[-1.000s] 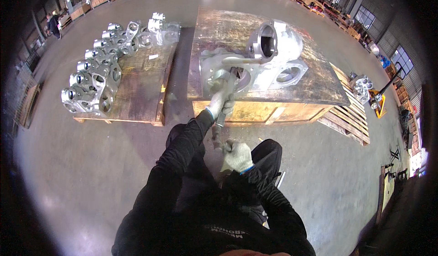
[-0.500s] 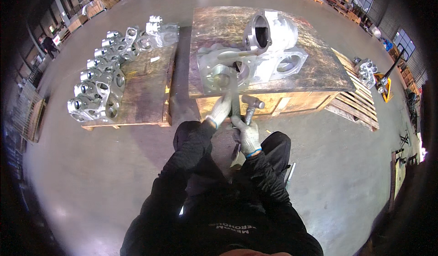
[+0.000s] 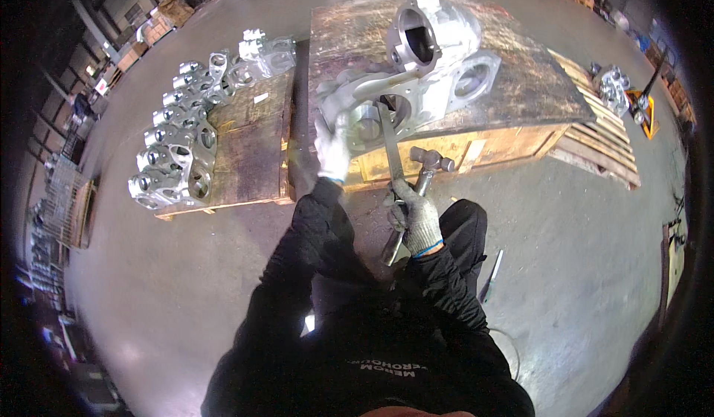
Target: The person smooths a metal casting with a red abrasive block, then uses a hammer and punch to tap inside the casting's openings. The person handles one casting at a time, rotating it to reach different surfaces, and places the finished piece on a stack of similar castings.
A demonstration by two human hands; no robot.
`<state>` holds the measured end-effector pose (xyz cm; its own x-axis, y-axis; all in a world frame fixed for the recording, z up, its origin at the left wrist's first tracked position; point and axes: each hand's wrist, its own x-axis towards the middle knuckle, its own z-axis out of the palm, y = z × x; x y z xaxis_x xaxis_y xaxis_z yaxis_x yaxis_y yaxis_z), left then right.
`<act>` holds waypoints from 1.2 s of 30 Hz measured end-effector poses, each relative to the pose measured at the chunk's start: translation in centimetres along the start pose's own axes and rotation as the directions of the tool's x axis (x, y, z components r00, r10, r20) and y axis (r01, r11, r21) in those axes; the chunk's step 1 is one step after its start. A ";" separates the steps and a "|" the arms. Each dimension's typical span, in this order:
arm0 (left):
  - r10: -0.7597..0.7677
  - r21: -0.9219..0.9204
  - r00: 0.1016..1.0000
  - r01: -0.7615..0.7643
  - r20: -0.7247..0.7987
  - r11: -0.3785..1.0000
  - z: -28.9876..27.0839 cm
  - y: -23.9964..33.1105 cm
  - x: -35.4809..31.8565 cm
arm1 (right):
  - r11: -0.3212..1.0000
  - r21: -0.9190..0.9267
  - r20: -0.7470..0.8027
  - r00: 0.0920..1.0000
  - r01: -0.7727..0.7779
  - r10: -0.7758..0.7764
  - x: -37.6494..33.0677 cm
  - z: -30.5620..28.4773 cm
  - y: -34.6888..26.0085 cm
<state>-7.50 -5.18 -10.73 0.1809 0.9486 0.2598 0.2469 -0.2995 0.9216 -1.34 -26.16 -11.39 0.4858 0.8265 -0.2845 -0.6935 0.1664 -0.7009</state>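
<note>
While I look down from the head camera, my left hand (image 3: 332, 149) in its white glove rests against the near left edge of the big metal casting (image 3: 416, 75), fingers spread over the flange rather than wrapped round anything. The casting lies on the wooden tabletop (image 3: 535, 90) in front of me, near its front edge, with one round opening facing up and another large bore facing toward me.

My right hand (image 3: 415, 216), in a grey glove, is closed around two tools at once: a long flat metal bar (image 3: 390, 143) that runs up from my fist into the casting's front bore, and the handle of a hammer (image 3: 428, 165), whose head sits just in front of the tabletop's front edge. I cannot tell exactly where the bar's tip ends inside the bore.

To my left, a low wooden pallet (image 3: 245, 149) carries a row of smaller castings (image 3: 182, 149), silver-grey and lined up along its far side. Further right, slatted pallets (image 3: 595, 156) lie beside the tabletop, with a small cluster of metal parts (image 3: 616, 88) and a yellow pallet truck (image 3: 641, 104) beyond them. A thin rod (image 3: 489, 274) lies on the concrete floor (image 3: 580, 268) by my right leg.
</note>
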 end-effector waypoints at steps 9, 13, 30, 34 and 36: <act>0.438 -0.121 0.869 -0.472 -0.229 0.873 0.0 0.5 -10.0 | 0.997 0.047 -0.065 0.995 -0.066 0.069 -3.8 0.6 0.2; -0.105 -0.521 0.886 0.358 0.451 0.775 2.2 0.7 -11.4 | 0.986 0.158 -0.049 0.997 -0.045 0.053 -4.4 1.1 0.0; -0.254 -0.496 0.648 0.732 0.718 0.467 5.3 3.3 -10.3 | 0.984 0.178 -0.015 1.000 -0.014 0.017 -5.0 -0.2 0.2; -0.235 -0.511 0.662 0.718 0.712 0.473 5.3 3.3 -10.7 | 0.980 0.198 -0.009 1.000 -0.019 0.021 -4.9 -0.5 0.2; -0.277 -0.504 0.651 0.738 0.706 0.450 5.4 3.4 -10.7 | 0.981 0.193 0.006 1.000 -0.012 0.011 -4.8 -0.7 0.2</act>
<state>-3.44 -16.93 -11.94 0.7218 0.6284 -0.2901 -0.2349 0.6167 0.7514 -3.44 -30.43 -10.66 0.4751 0.8315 -0.2879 -0.7889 0.2575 -0.5580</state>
